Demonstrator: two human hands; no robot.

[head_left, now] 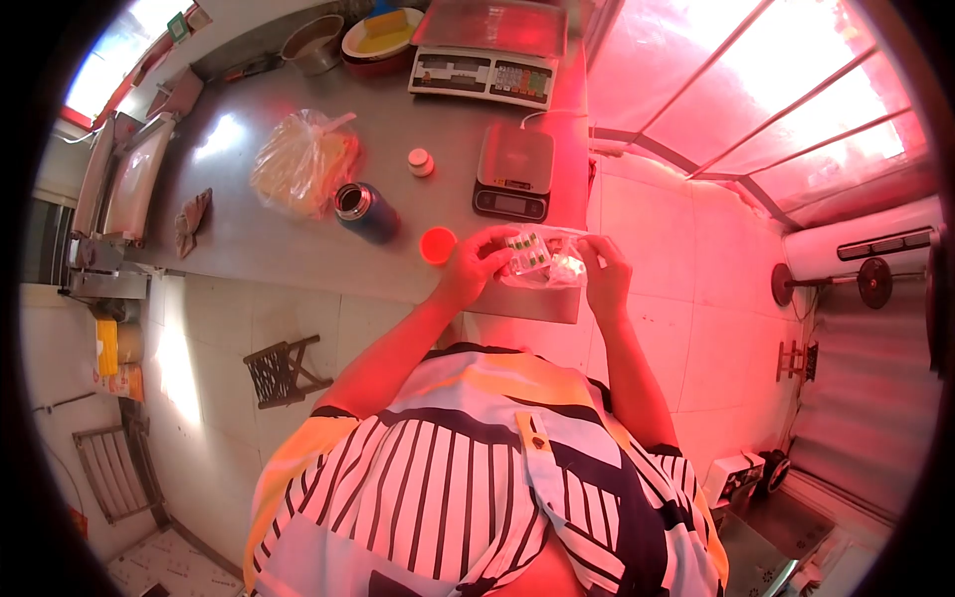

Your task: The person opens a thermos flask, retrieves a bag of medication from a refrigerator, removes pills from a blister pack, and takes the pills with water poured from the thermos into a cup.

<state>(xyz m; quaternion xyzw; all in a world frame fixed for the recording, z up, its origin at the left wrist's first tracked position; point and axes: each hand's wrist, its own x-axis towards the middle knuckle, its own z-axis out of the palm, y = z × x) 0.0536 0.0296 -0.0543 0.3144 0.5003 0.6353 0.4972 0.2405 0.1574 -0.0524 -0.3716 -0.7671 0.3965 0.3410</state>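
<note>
Metal tabletop (388,119), reddish light. Our left hand (472,267) grips a blister pack (528,254) near the tabletop's corner, fingers closed; our right hand (608,279) pinches the clear plastic bag (569,271) behind it. Slack film could spill contents; a leftward nudge could topple the uncapped flask (370,216).

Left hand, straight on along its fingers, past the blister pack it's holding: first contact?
Looks like the clear bag, right next to the blister pack, with the right hand on its far side. Left hand depth is hard to judge from this one view.
</note>
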